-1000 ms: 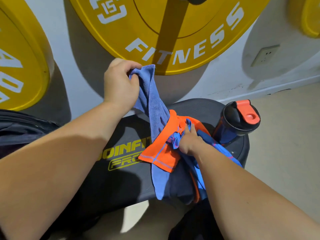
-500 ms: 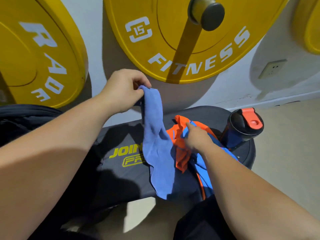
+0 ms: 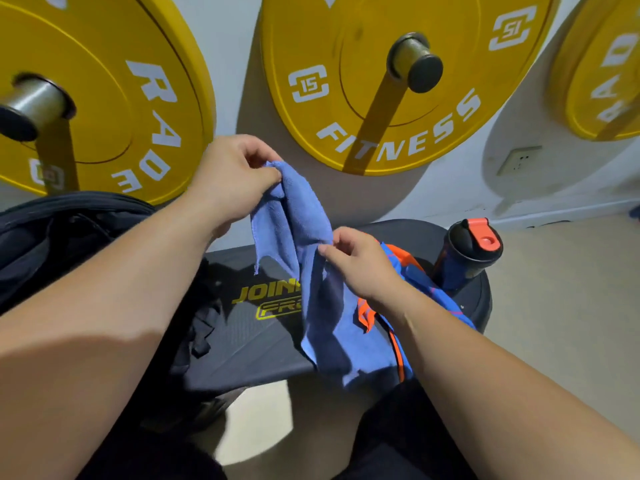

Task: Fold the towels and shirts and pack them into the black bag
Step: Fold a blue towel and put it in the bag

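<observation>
Here the right hand (image 3: 360,265) pinches a side edge of the blue towel (image 3: 322,323) about halfway down, while the left hand (image 3: 232,181), higher and farther off, grips its top corner. The towel hangs bunched, its lower part draped over the table's (image 3: 242,341) front edge. It looks soft, light and limp and will likely sag wherever unsupported, so two adjacent corners are the best hold. The orange and blue shirt (image 3: 403,261) lies crumpled at the table's right end. The black bag (image 3: 52,237) sits at its left end.
</observation>
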Demonstrator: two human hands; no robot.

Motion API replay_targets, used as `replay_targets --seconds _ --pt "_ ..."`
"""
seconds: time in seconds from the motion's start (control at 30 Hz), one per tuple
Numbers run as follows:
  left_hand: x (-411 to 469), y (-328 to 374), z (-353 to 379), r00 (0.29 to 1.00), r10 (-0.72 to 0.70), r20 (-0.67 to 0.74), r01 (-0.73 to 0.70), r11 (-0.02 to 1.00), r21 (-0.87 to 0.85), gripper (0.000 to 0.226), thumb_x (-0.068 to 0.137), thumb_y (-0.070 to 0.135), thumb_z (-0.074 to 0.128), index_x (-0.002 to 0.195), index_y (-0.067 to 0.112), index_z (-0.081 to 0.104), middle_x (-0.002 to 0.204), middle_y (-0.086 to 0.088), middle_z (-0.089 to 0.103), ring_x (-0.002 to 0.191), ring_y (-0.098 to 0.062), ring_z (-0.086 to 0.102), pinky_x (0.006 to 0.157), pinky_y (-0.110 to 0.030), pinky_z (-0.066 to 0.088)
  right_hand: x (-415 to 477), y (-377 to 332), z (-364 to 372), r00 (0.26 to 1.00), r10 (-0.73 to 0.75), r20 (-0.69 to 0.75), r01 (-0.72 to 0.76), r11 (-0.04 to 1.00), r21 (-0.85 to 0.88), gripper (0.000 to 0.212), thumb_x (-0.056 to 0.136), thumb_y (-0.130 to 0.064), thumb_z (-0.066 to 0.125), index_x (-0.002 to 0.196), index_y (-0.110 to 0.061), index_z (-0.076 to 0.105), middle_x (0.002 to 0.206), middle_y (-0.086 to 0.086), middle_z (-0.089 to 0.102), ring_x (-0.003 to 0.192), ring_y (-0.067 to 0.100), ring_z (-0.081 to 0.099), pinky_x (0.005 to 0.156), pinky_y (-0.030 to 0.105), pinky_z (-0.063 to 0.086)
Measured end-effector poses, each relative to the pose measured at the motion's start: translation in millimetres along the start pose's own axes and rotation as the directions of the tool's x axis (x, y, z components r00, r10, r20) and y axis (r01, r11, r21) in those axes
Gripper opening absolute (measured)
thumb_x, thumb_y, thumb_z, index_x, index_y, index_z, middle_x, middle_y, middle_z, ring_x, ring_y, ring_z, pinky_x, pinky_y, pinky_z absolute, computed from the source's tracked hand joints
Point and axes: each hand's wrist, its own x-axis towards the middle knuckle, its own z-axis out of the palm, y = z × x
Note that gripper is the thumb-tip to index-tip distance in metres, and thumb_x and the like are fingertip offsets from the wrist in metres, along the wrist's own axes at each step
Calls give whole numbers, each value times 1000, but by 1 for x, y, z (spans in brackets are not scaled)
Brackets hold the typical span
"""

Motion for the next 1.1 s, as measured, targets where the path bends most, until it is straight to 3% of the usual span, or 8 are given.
replay_targets --seconds 0.13,0.23,0.3,0.43,0.63,0.73,0.87,1.1 --pt "-9 -9 -24 978 68 198 -145 903 404 50 78 14 71 124 30 62 123 2 62 102 -15 60 86 -29 50 0 -32 -6 994 -86 71 83 996 45 24 86 -34 61 83 -10 58 70 3 54 67 16 46 63 40 42" --pt "-27 -7 -16 834 160 528 -349 895 279 63 86 24 75 143 29 49 141 13 51 122 5 47 95 -3 33 -1 -62 -10 961 -172 217 183 983 -31 25 88 -32 68 83 -8 64 72 3 55 68 13 43 64 33 36" --pt "-35 -11 -7 786 169 594 -274 958 90 49 89 20 72 136 22 58 131 9 63 117 1 57 98 -9 41 -2 -77 -13 954 -174 246 192 980 -51 30 83 -35 71 80 -5 67 71 1 54 69 12 41 64 32 33" --pt "-44 -17 -5 854 139 501 -133 990 -48 18 87 18 74 105 18 73 97 -4 74 83 -4 64 79 -20 49 -11 -86 -22 972 -93 216 103 994 -36 38 81 -38 77 84 -2 68 69 3 56 66 15 41 59 31 30" --pt "-52 -20 -12 913 67 403 -135 980 143 7 81 22 79 75 20 75 65 -2 68 57 -9 54 59 -27 42 -27 -74 -14 966 -54 251 27 994 110 21 84 -24 78 94 -14 62 63 2 52 63 21 40 54 29 31" --pt "-53 -19 -21 964 131 232 -180 963 202 10 84 19 74 74 22 73 67 4 68 59 -2 56 57 -18 44 -33 -63 -11 939 -31 342 -30 985 171 17 84 -12 77 97 -12 65 69 9 56 68 23 46 63 33 36" --pt "-45 -28 -45 982 190 -26 -181 963 198 13 85 15 70 74 21 70 72 5 67 66 -10 57 63 -25 43 -39 -42 -11 963 25 270 -48 996 79 18 81 -20 79 69 -21 66 66 4 55 68 19 47 68 38 36" --pt "-54 -84 -72 993 76 -91 -34 920 391 11 90 14 65 81 12 71 78 -3 67 74 -20 57 66 -25 36 -39 -20 -42 982 63 175 -73 996 53 20 78 -19 83 75 -8 67 72 9 53 73 19 48 70 36 35"
